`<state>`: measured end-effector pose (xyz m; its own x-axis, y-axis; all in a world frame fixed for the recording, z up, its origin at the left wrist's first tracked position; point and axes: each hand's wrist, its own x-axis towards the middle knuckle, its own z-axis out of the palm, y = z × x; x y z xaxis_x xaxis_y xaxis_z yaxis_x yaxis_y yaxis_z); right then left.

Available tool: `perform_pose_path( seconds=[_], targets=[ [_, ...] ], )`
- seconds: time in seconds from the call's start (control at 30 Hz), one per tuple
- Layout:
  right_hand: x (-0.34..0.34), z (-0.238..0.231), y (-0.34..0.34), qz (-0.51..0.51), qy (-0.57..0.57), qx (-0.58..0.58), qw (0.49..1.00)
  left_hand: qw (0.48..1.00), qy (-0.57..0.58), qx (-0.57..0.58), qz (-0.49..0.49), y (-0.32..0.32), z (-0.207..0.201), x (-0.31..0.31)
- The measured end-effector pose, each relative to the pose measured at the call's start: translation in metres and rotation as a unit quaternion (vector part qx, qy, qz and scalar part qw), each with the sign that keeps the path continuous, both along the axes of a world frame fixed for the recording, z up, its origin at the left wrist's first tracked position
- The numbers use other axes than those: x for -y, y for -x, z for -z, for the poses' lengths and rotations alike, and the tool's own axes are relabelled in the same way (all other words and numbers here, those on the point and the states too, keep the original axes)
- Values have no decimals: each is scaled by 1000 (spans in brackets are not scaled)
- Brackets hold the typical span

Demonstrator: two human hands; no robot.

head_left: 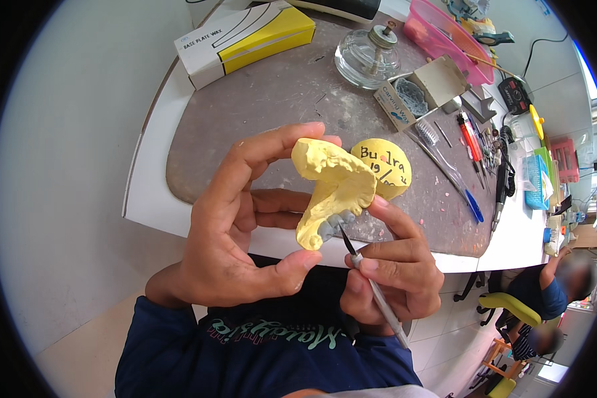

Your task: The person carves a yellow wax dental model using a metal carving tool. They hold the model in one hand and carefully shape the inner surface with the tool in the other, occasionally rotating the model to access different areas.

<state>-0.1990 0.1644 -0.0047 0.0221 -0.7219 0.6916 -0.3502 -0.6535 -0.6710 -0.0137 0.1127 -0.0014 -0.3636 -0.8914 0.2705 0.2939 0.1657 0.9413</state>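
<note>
My left hand [235,225] grips a yellow plaster dental cast [341,182] between thumb and fingers, above the near edge of the bench. Grey wax teeth [336,222] sit along the cast's lower right side. In my right hand [401,268] is a thin metal wax carver [380,295], held like a pen. Its dark blade tip touches or nearly touches the grey wax. My right index finger rests against the edge of the cast. Just behind, a second yellow plaster piece [385,162] with handwriting on it lies on the brown work mat [245,119].
A white and yellow box [245,43] lies at the far left. Behind the hands stand a glass spirit burner [368,53] and an open carton of grey wax [414,96]. A toothbrush [451,172], several tools and a pink basket [444,36] line the right. Two people sit at far right.
</note>
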Motion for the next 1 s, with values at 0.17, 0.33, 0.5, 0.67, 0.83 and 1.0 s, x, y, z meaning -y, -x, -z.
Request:
perform_pose_path(
  seconds=[0.17,0.33,0.5,0.67,0.83,1.0],
  targets=[
    [0,-1,0,-2,-7,-2,1000,1000,-1,1,-3,0,0,-1],
    [0,-3,2,-9,-15,-14,1000,1000,-7,-5,-5,0,0,-1],
    [0,4,-1,-2,4,21,1000,1000,-9,-6,1,0,1,-1],
    [1,4,-2,-3,20,-1,1000,1000,-16,-13,-7,0,0,-1],
    [2,3,-1,-4,25,-16,1000,1000,-20,-13,-12,1,0,-1],
    [3,4,-2,6,33,-19,999,999,-28,-18,-18,3,0,-1]
  ],
)
